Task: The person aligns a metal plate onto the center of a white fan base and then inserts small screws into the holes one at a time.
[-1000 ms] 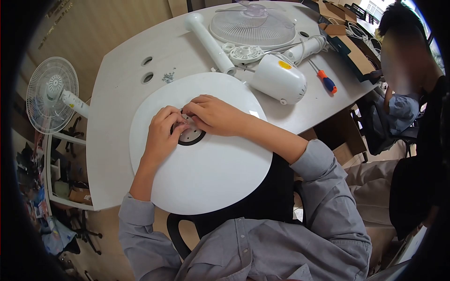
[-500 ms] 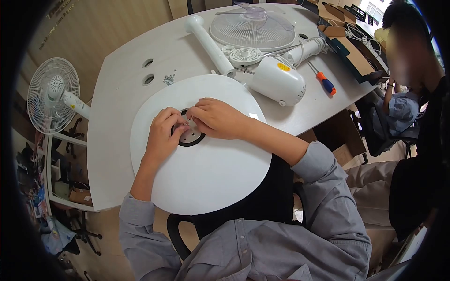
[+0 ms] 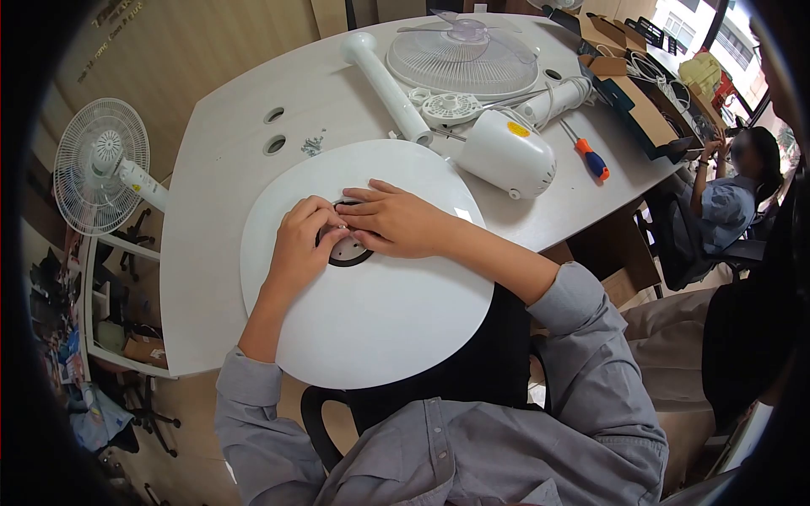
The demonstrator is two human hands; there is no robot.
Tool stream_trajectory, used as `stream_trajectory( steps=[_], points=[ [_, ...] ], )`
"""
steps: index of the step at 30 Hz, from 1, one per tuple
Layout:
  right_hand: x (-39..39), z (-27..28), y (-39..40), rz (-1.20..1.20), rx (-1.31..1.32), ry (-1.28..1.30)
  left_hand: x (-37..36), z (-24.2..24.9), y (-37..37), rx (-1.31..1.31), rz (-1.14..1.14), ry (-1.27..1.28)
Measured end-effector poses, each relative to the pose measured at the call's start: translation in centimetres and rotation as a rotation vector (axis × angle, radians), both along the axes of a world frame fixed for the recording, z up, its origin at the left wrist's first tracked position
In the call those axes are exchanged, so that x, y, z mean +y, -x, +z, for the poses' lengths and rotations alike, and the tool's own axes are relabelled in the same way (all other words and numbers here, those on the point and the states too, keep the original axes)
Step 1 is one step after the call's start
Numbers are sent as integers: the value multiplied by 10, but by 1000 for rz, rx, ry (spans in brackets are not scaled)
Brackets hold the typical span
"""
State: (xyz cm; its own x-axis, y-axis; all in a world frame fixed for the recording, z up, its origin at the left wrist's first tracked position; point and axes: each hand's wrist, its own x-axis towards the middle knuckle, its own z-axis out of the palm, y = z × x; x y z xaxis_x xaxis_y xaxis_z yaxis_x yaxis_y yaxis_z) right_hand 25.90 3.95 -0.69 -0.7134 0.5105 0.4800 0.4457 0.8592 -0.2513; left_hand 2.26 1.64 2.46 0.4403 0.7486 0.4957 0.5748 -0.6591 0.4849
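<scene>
A large white round fan base (image 3: 371, 329) lies on the table edge in front of me, with a black-rimmed recess (image 3: 350, 260) near its middle. My left hand (image 3: 302, 240) is at the recess's left side, its fingers curled in a pinch; whatever is between the fingertips is too small or hidden to name. From the right, my right hand (image 3: 396, 223) reaches over the recess, fingers stretched out and partly spread, their tips close to the left fingertips. Small holes show in the recess floor below the hands.
Behind the base lie a white pole (image 3: 388, 88), a fan grille (image 3: 464, 63), a white motor housing (image 3: 509, 156), a screwdriver (image 3: 592, 158) and several small screws (image 3: 312, 145). An assembled fan (image 3: 103, 164) stands left. A person in black (image 3: 742, 329) is close on my right.
My right hand's fingers have straightened and spread from a more curled pose. The left hand stays at the recess. The view has shifted slightly, and the person at right leans farther out of view.
</scene>
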Motion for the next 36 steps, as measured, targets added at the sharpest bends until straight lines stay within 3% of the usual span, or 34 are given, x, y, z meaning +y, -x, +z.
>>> stream_trajectory(
  steps=[27, 33, 36],
  points=[
    [5, 16, 2, 71, 58, 95, 2, -3, 3, 28, -4, 42],
    [1, 51, 12, -52, -215, 345, 2, -4, 4, 31, 15, 83],
    [4, 35, 14, -29, -67, 360, 2, -4, 5, 33, 25, 73]
  ],
)
